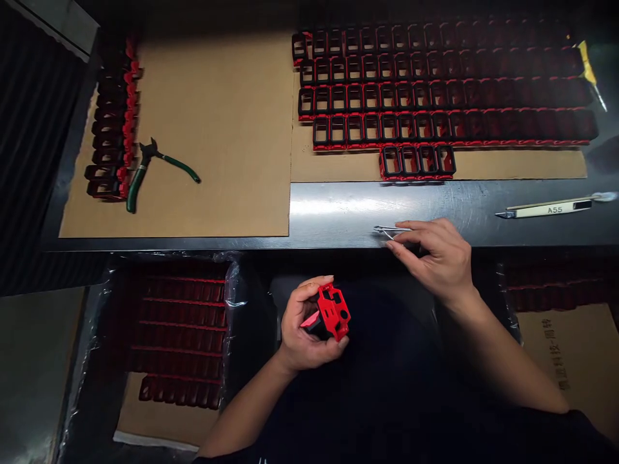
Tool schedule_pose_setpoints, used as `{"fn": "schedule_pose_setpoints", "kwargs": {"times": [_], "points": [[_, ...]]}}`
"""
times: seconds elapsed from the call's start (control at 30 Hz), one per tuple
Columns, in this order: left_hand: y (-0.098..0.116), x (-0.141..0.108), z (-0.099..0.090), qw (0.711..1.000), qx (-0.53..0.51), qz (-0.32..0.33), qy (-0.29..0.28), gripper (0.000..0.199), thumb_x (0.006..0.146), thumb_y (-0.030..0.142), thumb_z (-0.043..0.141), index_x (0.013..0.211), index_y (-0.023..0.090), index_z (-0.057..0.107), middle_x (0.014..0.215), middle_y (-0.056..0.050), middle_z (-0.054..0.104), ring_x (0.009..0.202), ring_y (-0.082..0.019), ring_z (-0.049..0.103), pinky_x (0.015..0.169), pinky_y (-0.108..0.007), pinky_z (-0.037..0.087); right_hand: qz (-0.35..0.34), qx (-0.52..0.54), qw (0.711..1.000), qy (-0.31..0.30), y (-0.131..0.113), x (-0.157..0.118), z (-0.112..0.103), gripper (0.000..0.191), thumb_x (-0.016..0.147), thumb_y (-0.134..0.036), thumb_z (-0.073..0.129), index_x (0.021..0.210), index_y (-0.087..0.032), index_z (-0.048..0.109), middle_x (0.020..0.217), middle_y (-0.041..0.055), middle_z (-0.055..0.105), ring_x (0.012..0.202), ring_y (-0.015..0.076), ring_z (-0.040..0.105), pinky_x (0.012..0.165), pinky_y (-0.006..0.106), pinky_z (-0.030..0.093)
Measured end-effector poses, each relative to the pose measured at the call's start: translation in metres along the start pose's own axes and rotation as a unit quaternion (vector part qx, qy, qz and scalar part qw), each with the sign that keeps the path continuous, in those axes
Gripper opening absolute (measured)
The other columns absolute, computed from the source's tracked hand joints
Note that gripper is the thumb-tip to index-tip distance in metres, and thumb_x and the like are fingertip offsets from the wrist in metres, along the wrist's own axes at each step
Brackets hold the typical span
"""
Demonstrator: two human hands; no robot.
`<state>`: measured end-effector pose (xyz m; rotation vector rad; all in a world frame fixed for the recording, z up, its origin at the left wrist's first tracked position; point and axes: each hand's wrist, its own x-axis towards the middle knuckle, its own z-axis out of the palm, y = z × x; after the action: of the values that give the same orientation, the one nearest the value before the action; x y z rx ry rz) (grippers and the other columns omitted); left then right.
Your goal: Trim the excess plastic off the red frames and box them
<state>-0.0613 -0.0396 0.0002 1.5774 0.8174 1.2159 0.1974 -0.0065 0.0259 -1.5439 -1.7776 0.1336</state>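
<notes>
My left hand (304, 328) is wrapped around a red and black plastic housing (334, 311), just in front of the bench edge. The housing's red face, with several cut-outs and a round hole, is turned to the right. Over the metal edge of the bench, my right hand (438, 258) pinches a pair of small silver nail clippers (387, 230) between thumb and fingers. The clippers' head points left, apart from the housing. Part of the housing is hidden by my left fingers.
Rows of similar housings (355, 131) stand on cardboard at the back right. Green-handled cutters (149, 153) lie beside another column of housings (107, 158). A cutter knife marked A55 (551, 209) lies right. Lined boxes hold more housings (178, 390) below the bench.
</notes>
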Motion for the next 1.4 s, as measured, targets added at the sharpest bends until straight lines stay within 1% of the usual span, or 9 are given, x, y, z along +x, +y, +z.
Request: {"fn": "schedule_pose_setpoints", "kwargs": {"times": [0.2, 0.3, 0.37, 0.5, 0.6, 1.03, 1.17, 1.3, 1.4], "points": [[0.001, -0.001, -0.001, 1.000, 0.001, -0.004, -0.003, 0.067, 0.079, 0.045, 0.080, 0.133, 0.022, 0.047, 0.123, -0.017, 0.061, 0.117, -0.026, 0.064, 0.088, -0.039, 0.059, 0.009, -0.056, 0.998, 0.015, 0.015, 0.010, 0.011, 0.008, 0.085, -0.030, 0.078, 0.085, -0.023, 0.073, 0.104, 0.0064, 0.079, 0.089, 0.0269, 0.072, 0.076, 0.042, 0.055], [-0.001, -0.002, -0.001, 1.000, 0.013, 0.007, -0.002, 0.069, 0.078, 0.044, 0.081, 0.134, 0.024, 0.047, 0.123, -0.016, 0.061, 0.116, -0.027, 0.065, 0.089, -0.043, 0.059, 0.050, -0.015, 0.998, 0.040, -0.006, 0.003, 0.003, 0.007, 0.084, -0.027, 0.077, 0.089, -0.023, 0.074, 0.112, 0.0086, 0.077, 0.091, 0.0274, 0.071, 0.076, 0.041, 0.057], [-0.003, -0.002, 0.000, 0.999, 0.021, 0.027, 0.002, 0.075, 0.077, 0.042, 0.082, 0.139, 0.024, 0.044, 0.124, -0.017, 0.061, 0.115, -0.027, 0.066, 0.087, -0.041, 0.060, 0.107, 0.103, 0.989, -0.018, -0.027, -0.007, -0.005, 0.004, 0.087, -0.022, 0.072, 0.090, -0.023, 0.075, 0.102, 0.0075, 0.079, 0.087, 0.0241, 0.073, 0.069, 0.035, 0.058], [-0.007, 0.000, -0.001, 0.993, 0.082, 0.084, -0.018, 0.088, 0.079, 0.042, 0.080, 0.152, 0.021, 0.035, 0.125, -0.017, 0.062, 0.112, -0.026, 0.066, 0.087, -0.042, 0.061, 0.212, 0.359, 0.869, -0.266, -0.059, -0.026, -0.009, 0.023, 0.088, -0.018, 0.064, 0.108, -0.019, 0.073, 0.092, 0.0045, 0.081, 0.069, 0.0167, 0.074, 0.054, 0.024, 0.055], [-0.007, 0.002, -0.001, 0.987, 0.113, 0.107, -0.026, 0.081, 0.080, 0.043, 0.078, 0.149, 0.021, 0.041, 0.124, -0.015, 0.063, 0.108, -0.026, 0.068, 0.086, -0.043, 0.062, 0.241, 0.434, 0.804, -0.326, -0.066, -0.033, -0.004, 0.030, 0.087, -0.015, 0.061, 0.115, -0.016, 0.071, 0.095, 0.0062, 0.081, 0.076, 0.0179, 0.075, 0.063, 0.025, 0.058], [-0.005, -0.002, 0.001, 0.996, 0.069, 0.038, -0.039, 0.078, 0.075, 0.039, 0.081, 0.142, 0.019, 0.044, 0.124, -0.017, 0.064, 0.114, -0.028, 0.066, 0.092, -0.043, 0.060, 0.320, 0.559, 0.677, -0.356, -0.059, -0.046, 0.002, 0.028, 0.087, -0.023, 0.070, 0.114, -0.014, 0.071, 0.095, 0.0084, 0.080, 0.080, 0.0146, 0.075, 0.074, 0.025, 0.057], [-0.004, -0.002, 0.005, 0.998, -0.003, -0.034, -0.049, 0.074, 0.079, 0.040, 0.079, 0.140, 0.021, 0.041, 0.133, -0.018, 0.061, 0.093, -0.020, 0.071, 0.085, -0.037, 0.060, 0.372, 0.576, 0.642, -0.343, -0.060, -0.051, 0.005, 0.041, 0.080, -0.029, 0.081, 0.116, -0.015, 0.067, 0.095, 0.0067, 0.078, 0.080, 0.0138, 0.075, 0.076, 0.025, 0.058], [-0.003, -0.002, 0.008, 0.994, -0.042, -0.076, -0.060, 0.072, 0.079, 0.035, 0.079, 0.140, 0.023, 0.041, 0.135, -0.018, 0.059, 0.080, -0.014, 0.066, 0.077, -0.032, 0.060, 0.422, 0.561, 0.636, -0.319, -0.063, -0.051, 0.006, 0.046, 0.074, -0.032, 0.088, 0.112, -0.018, 0.066, 0.090, 0.0029, 0.077, 0.080, 0.0131, 0.074, 0.077, 0.025, 0.059], [-0.004, -0.003, 0.007, 0.993, -0.044, -0.086, -0.061, 0.074, 0.077, 0.030, 0.080, 0.140, 0.024, 0.042, 0.133, -0.016, 0.058, 0.083, -0.015, 0.066, 0.076, -0.031, 0.060, 0.419, 0.550, 0.657, -0.303, -0.066, -0.051, 0.005, 0.048, 0.072, -0.032, 0.089, 0.113, -0.020, 0.066, 0.088, 0.0013, 0.077, 0.078, 0.0131, 0.074, 0.075, 0.024, 0.059]]}}
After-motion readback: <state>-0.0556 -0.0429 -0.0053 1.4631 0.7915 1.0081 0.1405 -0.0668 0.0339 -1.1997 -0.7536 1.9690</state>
